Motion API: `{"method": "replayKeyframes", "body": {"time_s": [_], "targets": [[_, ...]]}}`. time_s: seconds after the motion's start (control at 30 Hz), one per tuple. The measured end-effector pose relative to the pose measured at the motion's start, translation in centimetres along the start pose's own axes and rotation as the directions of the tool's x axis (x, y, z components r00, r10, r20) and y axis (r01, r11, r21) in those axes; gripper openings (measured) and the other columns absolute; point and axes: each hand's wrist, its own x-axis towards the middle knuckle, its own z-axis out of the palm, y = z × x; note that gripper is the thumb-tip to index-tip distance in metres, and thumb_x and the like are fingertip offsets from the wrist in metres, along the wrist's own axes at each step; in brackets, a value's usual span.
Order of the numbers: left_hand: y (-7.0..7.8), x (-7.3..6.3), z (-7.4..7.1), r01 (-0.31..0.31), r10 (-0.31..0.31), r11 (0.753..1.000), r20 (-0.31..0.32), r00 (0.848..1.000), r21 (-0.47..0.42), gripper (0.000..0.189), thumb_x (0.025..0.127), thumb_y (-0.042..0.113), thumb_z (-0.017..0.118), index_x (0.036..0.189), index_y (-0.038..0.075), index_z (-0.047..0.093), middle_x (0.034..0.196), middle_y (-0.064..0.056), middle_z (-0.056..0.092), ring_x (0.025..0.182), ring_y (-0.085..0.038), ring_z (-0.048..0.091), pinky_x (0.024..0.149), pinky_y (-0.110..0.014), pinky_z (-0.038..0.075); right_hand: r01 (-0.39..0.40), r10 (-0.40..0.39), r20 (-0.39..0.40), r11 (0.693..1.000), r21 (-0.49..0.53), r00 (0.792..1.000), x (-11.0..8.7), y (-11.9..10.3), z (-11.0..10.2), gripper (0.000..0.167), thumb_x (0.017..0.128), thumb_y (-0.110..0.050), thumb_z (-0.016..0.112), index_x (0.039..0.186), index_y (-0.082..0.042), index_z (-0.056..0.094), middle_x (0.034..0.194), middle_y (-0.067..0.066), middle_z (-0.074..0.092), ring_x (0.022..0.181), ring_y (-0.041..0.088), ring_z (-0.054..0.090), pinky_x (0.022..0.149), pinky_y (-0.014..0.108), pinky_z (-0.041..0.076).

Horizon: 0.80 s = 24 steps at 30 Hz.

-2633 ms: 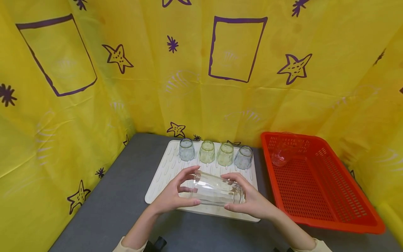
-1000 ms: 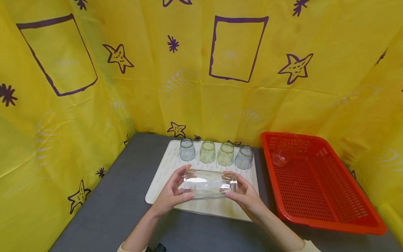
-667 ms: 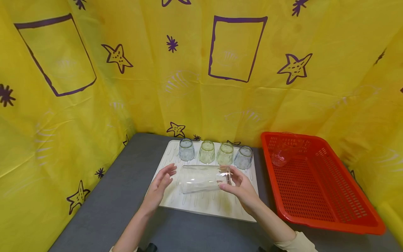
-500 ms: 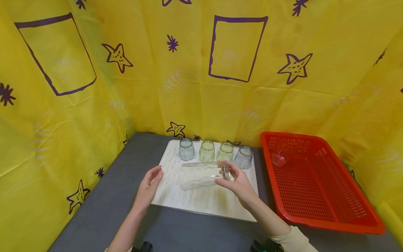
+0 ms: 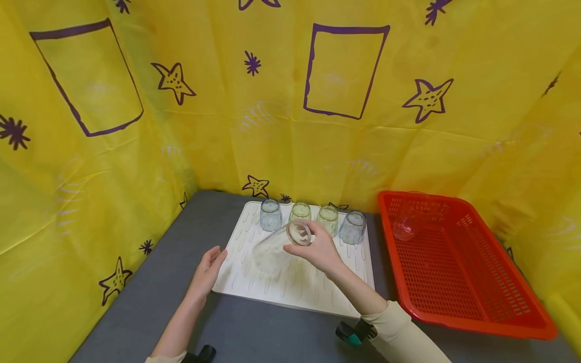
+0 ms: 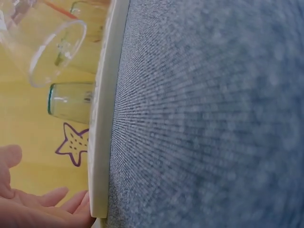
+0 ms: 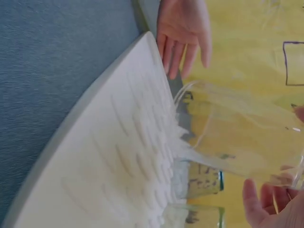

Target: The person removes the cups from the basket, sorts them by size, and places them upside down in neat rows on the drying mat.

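My right hand (image 5: 321,249) grips a tall clear drinking glass (image 5: 274,249) near its thick base. The glass is tilted over the white ribbed drying mat (image 5: 313,290), its mouth pointing down and to the left. In the right wrist view the mouth of the glass (image 7: 247,130) is close to the mat; whether it touches I cannot tell. My left hand (image 5: 206,275) holds nothing, its fingers relaxed by the mat's left edge. Small tinted tumblers stand upside down along the mat's back: blue ones (image 5: 271,217) (image 5: 352,229) at the ends, green ones (image 5: 328,217) between, one partly hidden.
To the right of the mat stands a red plastic basket (image 5: 395,272) with a clear glass (image 5: 405,224) in its far left corner. A yellow patterned cloth (image 5: 272,146) hangs behind and at both sides. Grey table surface (image 5: 272,333) runs along the front.
My left hand has let go of the tall glass and moved left. My right hand has carried it leftward and turned it from lying level to mouth down, base up.
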Motion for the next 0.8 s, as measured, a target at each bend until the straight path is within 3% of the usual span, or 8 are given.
{"method": "replayKeyframes", "body": {"time_s": [0.17, 0.33, 0.8], "targets": [[-0.6, 0.3, -0.2, 0.027, -0.027, 1.000, 0.021, 0.999, -0.005, 0.069, 0.105, 0.043, 0.033, 0.149, -0.009, 0.021, 0.154, -0.029, 0.021, 0.143, -0.041, 0.016, 0.115, -0.052, 0.014, 0.088, -0.086, 0.026, 0.990, -0.110, 0.996, 1.2, -0.4, 1.5, 0.063, 0.066, -0.032, 0.088, 0.122, -0.016, 0.065, 0.118, 0.001, 0.059, 0.108, 0.019, 0.053, 0.089, 0.042, 0.045], [-0.9, 0.3, -0.3, 0.034, -0.032, 0.998, 0.038, 0.999, -0.047, 0.069, 0.105, 0.042, 0.032, 0.150, -0.008, 0.018, 0.154, -0.029, 0.019, 0.144, -0.041, 0.015, 0.116, -0.053, 0.012, 0.153, -0.145, 0.054, 0.972, -0.179, 0.988, 2.1, -1.0, 2.7, 0.062, 0.065, -0.035, 0.087, 0.118, -0.012, 0.066, 0.113, 0.004, 0.059, 0.104, 0.021, 0.054, 0.086, 0.041, 0.046], [-1.3, 0.7, -0.2, 0.046, -0.042, 0.996, 0.056, 0.998, -0.072, 0.069, 0.106, 0.041, 0.033, 0.149, -0.010, 0.015, 0.154, -0.030, 0.016, 0.144, -0.041, 0.011, 0.116, -0.053, 0.008, 0.212, -0.183, 0.125, 0.930, -0.299, 0.975, 4.0, -1.4, 4.7, 0.058, 0.063, -0.032, 0.088, 0.111, -0.008, 0.068, 0.101, 0.006, 0.059, 0.095, 0.021, 0.053, 0.080, 0.036, 0.046]]}}
